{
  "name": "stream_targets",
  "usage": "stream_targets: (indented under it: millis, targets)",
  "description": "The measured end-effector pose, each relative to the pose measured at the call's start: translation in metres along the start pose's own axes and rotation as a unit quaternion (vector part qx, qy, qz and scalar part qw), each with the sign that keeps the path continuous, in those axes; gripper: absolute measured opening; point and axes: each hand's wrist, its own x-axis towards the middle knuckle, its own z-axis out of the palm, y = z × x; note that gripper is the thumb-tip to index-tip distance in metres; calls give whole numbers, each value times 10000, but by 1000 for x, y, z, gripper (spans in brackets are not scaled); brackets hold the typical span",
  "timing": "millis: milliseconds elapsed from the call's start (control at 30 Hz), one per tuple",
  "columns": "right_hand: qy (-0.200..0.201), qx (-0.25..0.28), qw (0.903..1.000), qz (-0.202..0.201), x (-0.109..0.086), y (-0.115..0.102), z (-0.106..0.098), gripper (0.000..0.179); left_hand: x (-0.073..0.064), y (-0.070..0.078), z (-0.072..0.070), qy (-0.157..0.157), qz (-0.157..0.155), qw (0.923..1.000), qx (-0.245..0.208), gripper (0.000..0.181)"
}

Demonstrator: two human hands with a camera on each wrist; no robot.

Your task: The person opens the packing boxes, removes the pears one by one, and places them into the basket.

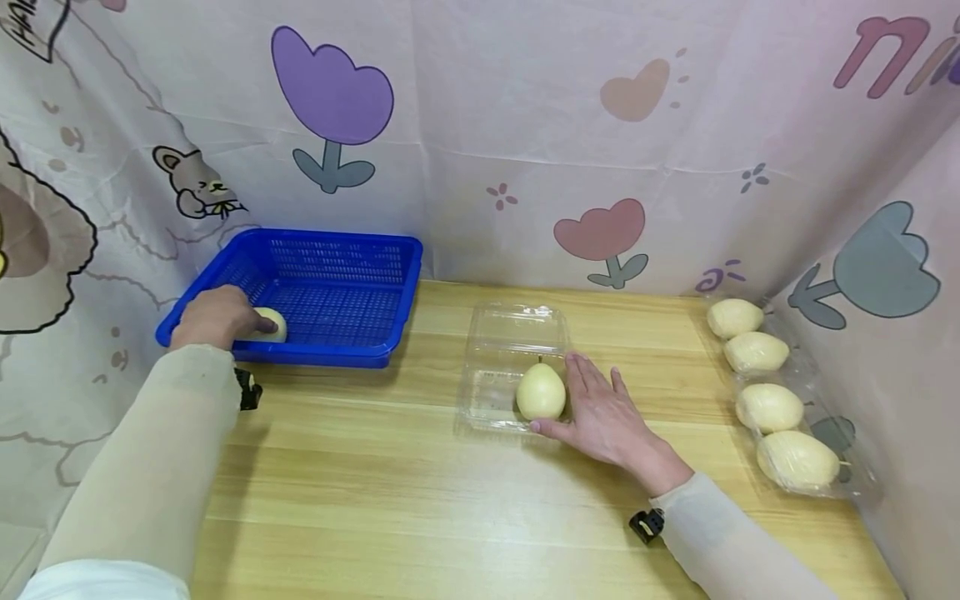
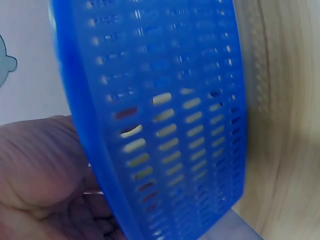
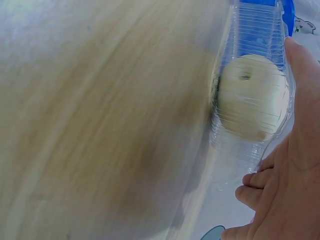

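My left hand (image 1: pixel 217 317) reaches over the near left rim of a blue plastic basket (image 1: pixel 330 354) and grips a pale yellow pear (image 1: pixel 274 323) inside it. Through the slots of the basket wall (image 2: pixel 150 60) in the left wrist view, bits of that pear show. A second pear (image 1: pixel 541 393), stem up, sits in the right part of a clear plastic clamshell box (image 1: pixel 487 400) whose lid is raised at the back. With fingers extended, my right hand (image 1: pixel 603 417) rests at the box's right side, beside that pear (image 3: pixel 252 97).
Along the right edge of the wooden table (image 1: pixel 420 517) stand more clear boxes with several pears in them, one pear (image 1: pixel 797 460) nearest me. A printed cloth (image 1: pixel 480 108) hangs behind the table and down both sides.
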Motion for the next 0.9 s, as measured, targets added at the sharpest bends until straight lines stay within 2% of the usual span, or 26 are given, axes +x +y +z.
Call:
stream_targets:
  millis: [133,233,333,467,633,767,900]
  targets:
    - [13,-7,10000,17,0,1,0,132,2,7,1,509,511,9971,241,75]
    - [2,-13,10000,23,1,1,-1,132,-1,21,-1,777,645,9948,148,68]
    - [-4,-15,10000,27,1,1,-1,132,-9,42,-1,1065,949,9898,72,58]
    - [-28,-12,10000,18,2,-1,0,131,-27,75,4,1555,1652,9738,153,49]
    - [-76,-90,9999,-16,3,0,0,131,-58,118,12,1493,2061,9671,-60,65]
    - [-38,-198,9997,-103,3,1,-1,131,-81,147,23,1303,2374,9623,-236,63]
    - [-46,-274,9995,-153,4,3,-2,131,-98,169,38,1150,2730,9549,-217,60]
